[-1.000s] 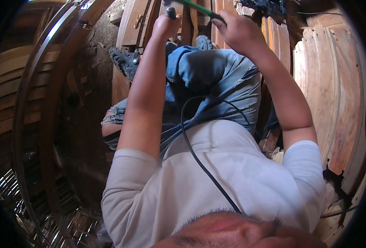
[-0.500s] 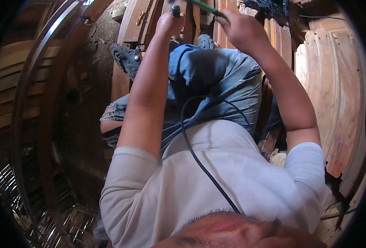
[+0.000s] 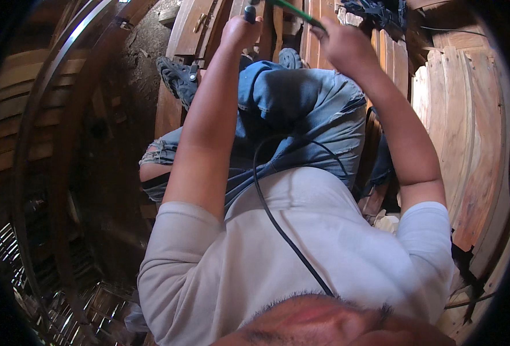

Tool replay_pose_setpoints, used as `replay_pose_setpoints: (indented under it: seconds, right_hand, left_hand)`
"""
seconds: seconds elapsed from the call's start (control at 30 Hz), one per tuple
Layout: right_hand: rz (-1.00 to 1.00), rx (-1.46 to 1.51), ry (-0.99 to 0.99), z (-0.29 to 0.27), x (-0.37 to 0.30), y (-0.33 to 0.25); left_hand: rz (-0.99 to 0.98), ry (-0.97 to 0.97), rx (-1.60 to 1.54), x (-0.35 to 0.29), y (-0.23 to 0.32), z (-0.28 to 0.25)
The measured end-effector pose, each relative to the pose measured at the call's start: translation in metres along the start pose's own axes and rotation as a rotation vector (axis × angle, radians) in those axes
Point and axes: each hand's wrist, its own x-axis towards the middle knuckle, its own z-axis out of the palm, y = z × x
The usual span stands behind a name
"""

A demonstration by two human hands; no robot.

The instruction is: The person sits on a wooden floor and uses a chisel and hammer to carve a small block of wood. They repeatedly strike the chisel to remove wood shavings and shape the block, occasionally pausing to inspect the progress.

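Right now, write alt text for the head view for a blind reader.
The right hand grips a green-shafted tool and the left hand a black-ended handle, beyond ripped jeans, amid wooden boards; a black cable crosses the white T-shirt.

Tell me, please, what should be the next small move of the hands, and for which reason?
Probably a light tap with the green-shafted tool on the exposed end of the dark handle. The left hand grips that handle, its end sticking out of the fist; the right hand holds the tool, its shaft running up toward the frame's upper edge, where its far end is unclear.
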Motion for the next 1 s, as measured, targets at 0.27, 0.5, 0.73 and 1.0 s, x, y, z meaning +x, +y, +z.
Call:
replay_pose_setpoints:
  seconds: [0.27, 0.5, 0.73, 1.0]
  right_hand:
    - [-0.084, -0.022, -0.050, -0.009, -0.002, -0.018]
    - [-0.090, 0.037, 0.040, 0.000, -0.003, -0.007]
    - [-0.043, -0.003, 0.034, 0.003, -0.004, 0.003]
    - [0.059, 0.046, -0.171, -0.002, -0.001, -0.009]
  left_hand:
    - [0.066, 0.085, 0.052, 0.018, -0.026, 0.011]
    - [-0.012, -0.044, -0.062, -0.006, 0.005, -0.008]
    - [0.001, -0.025, -0.031, 0.003, 0.012, -0.004]
    - [-0.011, 0.032, 0.026, 0.011, -0.009, 0.007]
